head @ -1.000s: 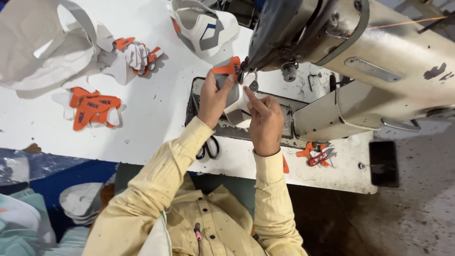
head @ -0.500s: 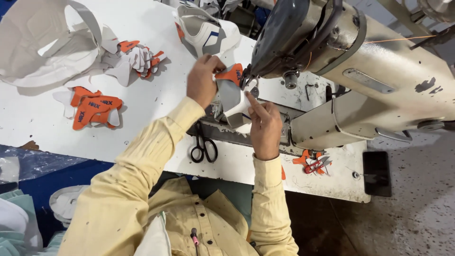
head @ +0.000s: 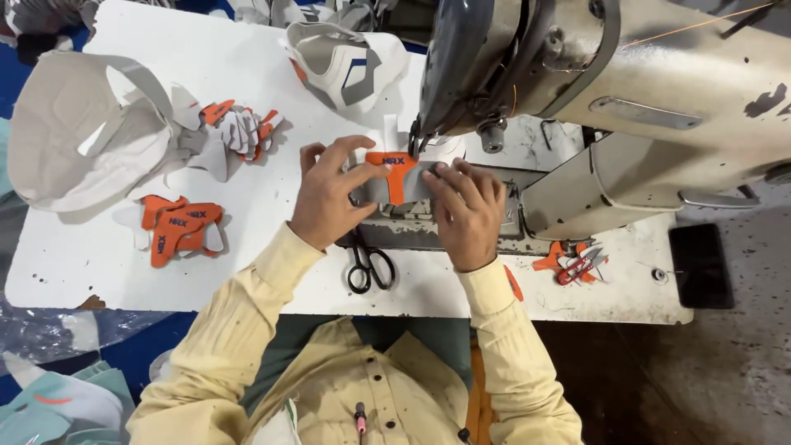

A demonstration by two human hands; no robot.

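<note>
Fingers of the left hand are spread and pressed flat on the grey and orange T-shaped fabric piece, and those of the right hand lie flat on its other end, so neither hand is closed around anything. Half a second ago the left hand was raised with the piece lifted toward the needle of the cream-coloured industrial sewing machine; now the piece lies flat on the machine bed, directly under the needle head, with both hands holding it down. That reads as the piece having been seated and lined up for stitching.

Just in front of the machine bed, towards the person, black-handled scissors lie on the white bench. Left of the machine, well apart from it, sit a pile of orange cut pieces, a bundle of white and orange pieces and a large pale grey fabric shape. Small red snips lie near the machine's right side.
</note>
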